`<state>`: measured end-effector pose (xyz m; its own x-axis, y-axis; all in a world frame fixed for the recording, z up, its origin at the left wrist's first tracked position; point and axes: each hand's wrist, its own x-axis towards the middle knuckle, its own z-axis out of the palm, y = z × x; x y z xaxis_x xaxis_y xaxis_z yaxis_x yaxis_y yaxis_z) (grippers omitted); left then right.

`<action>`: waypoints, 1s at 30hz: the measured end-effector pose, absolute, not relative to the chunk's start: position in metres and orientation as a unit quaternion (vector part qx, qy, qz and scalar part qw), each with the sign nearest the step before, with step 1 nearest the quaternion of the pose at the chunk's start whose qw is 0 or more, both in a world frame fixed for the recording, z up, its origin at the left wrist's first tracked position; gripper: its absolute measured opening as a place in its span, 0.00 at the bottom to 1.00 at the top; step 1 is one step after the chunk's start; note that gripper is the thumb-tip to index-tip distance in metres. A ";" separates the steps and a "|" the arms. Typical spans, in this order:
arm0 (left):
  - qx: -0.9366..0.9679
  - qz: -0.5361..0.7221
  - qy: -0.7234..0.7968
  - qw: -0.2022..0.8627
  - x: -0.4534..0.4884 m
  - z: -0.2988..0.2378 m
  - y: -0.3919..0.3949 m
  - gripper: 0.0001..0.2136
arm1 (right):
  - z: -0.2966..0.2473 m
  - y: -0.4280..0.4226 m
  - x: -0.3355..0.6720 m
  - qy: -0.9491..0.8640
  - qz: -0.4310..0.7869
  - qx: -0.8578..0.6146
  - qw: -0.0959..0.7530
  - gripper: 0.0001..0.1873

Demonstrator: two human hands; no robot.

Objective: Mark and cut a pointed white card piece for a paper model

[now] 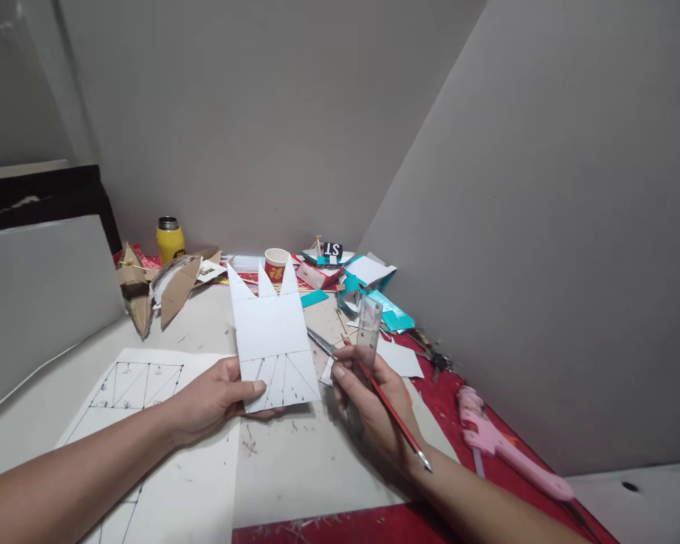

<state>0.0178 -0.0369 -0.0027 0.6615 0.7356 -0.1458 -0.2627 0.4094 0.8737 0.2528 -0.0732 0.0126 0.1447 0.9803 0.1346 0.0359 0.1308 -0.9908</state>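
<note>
My left hand [218,398] pinches the lower left edge of a white paper cut-out [272,340] with three pointed tips on top and pencil lines fanning across its bottom. It holds the piece upright above the white work surface [295,461]. My right hand [368,400], just right of the cut-out, is closed on a clear plastic ruler [369,323] standing upright and a red pencil [394,412] slanting down to the right. A metal blade or scissor tip [320,342] pokes out between the cut-out and my right hand.
A large sheet with a drawn grid [141,385] lies under my left forearm. Cardboard models [159,291], a yellow flask [170,239], a paper cup [275,264] and teal paper scraps [374,295] crowd the back. A pink glue gun [504,446] lies on the red mat at right.
</note>
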 end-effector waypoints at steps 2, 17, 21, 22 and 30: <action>0.444 0.316 0.265 0.796 0.017 -0.002 -0.036 0.16 | 0.013 -0.073 0.253 -0.493 0.423 -0.508 0.566 0.11; 0.423 0.326 0.304 0.789 0.015 0.005 -0.037 0.15 | 0.017 -0.079 0.252 -0.482 0.436 -0.495 0.577 0.11; 0.418 0.330 0.310 0.788 0.015 0.003 -0.036 0.15 | 0.015 -0.079 0.254 -0.511 0.424 -0.487 0.567 0.13; 0.416 0.331 0.312 0.787 0.015 0.003 -0.036 0.15 | 0.014 -0.079 0.254 -0.524 0.417 -0.489 0.559 0.14; 0.406 0.345 0.331 0.779 0.014 0.005 -0.034 0.14 | 0.015 -0.083 0.262 -0.642 0.314 -0.493 0.496 0.20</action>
<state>0.0143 -0.0340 0.0047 0.5434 0.8061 -0.2345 -0.2689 0.4317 0.8610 0.2619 -0.0834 0.0153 -0.0213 0.9450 0.3265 0.3220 0.3156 -0.8926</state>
